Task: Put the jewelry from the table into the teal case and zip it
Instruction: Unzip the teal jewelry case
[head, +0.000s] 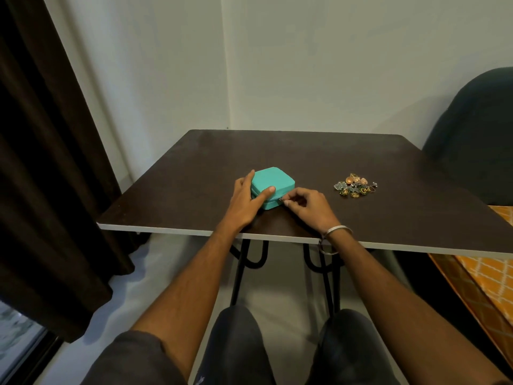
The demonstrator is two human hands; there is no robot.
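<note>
I see bare forearms, a thin silver metal bangle on my right wrist, dark grey short sleeves above, and dark grey trousers below.

A closed case sits near the table's front edge, left of centre; a jewelry pile lies well apart to its right.

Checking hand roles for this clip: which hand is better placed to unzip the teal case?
Right hand: its fingers already pinch the zipper pull at the teal case's front corner, while the left hand steadies the lid.
</note>
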